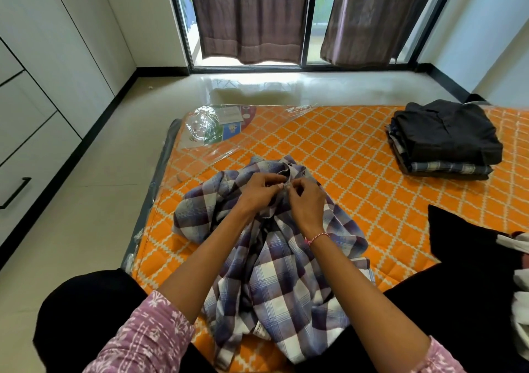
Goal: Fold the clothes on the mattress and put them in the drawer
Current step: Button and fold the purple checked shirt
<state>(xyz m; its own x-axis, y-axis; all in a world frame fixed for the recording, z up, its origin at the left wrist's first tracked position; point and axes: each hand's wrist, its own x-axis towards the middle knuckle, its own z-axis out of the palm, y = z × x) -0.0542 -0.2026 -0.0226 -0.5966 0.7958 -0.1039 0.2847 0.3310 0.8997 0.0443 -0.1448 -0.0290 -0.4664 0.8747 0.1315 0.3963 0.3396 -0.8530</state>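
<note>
A purple and white checked shirt (280,269) lies rumpled on the orange patterned mattress (357,155), collar away from me. My left hand (259,190) and my right hand (307,200) meet just below the collar, and both pinch the shirt's front placket at a button. A stack of folded clothes (445,140) with a dark garment on top sits at the mattress's far right. White drawer fronts (25,149) with a black handle line the left wall.
A dark garment (469,246) and some white cloth (521,292) lie at the right edge. Crumpled clear plastic (206,126) covers the mattress's far left corner. Pale tiled floor runs between mattress and drawers. Brown curtains hang over glass doors ahead.
</note>
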